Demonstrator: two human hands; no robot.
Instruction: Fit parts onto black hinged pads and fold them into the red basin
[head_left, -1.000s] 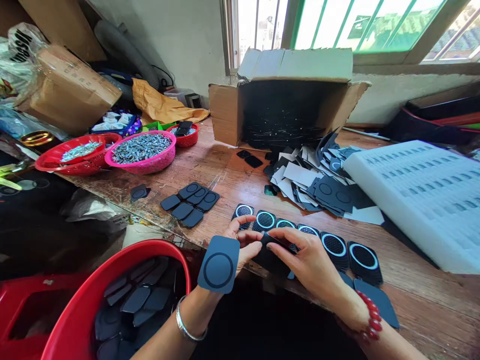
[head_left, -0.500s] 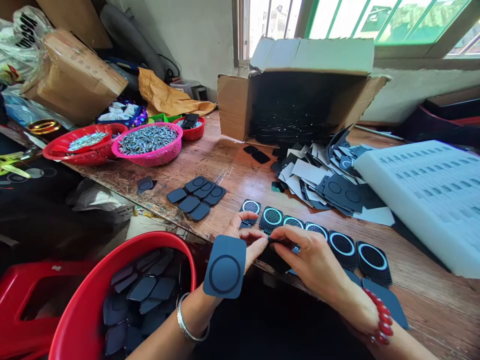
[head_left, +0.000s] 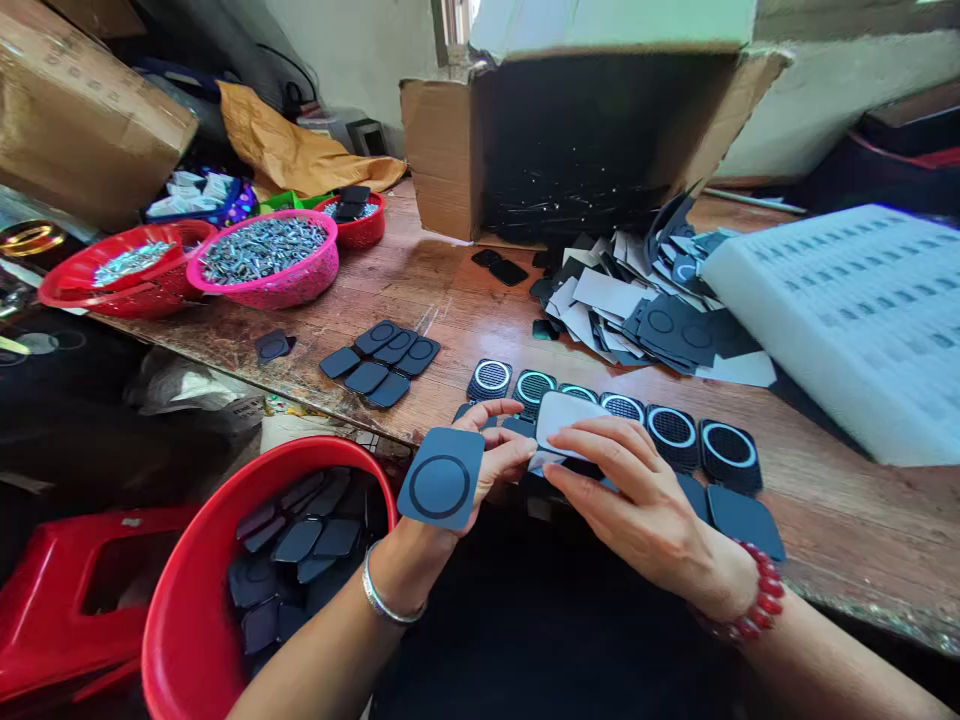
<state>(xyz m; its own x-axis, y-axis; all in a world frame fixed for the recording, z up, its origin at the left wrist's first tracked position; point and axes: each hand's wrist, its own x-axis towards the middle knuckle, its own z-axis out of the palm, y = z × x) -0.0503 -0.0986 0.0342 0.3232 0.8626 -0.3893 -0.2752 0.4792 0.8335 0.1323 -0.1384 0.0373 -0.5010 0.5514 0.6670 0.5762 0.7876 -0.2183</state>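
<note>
My left hand (head_left: 504, 455) pinches near the left corner of a thin sheet with a white face (head_left: 564, 412) and a dark underside. My right hand (head_left: 637, 490) grips the same sheet from the right, thumb below and fingers above. A blue-grey rounded-square pad with a dark ring (head_left: 441, 480) lies over the base of my left thumb and wrist. Just beyond the hands, a row of black mesh squares with white rings (head_left: 673, 427) lines the table's near side. Plain dark squares (head_left: 746, 522) lie in front of them, partly hidden by my right hand.
Dark pads (head_left: 381, 362) lie in a group at left. A red tub (head_left: 161, 600) below the edge holds many more. Behind are a pink basket of small metal parts (head_left: 330, 262), an open carton (head_left: 442, 160), a heap of cut sheets (head_left: 600, 292) and a white foam block (head_left: 832, 330).
The sheet between my hands has turned so its white face shows. My right hand's fingers now spread over it. The head view has tilted down, and the ringed pad remains on my left wrist.
</note>
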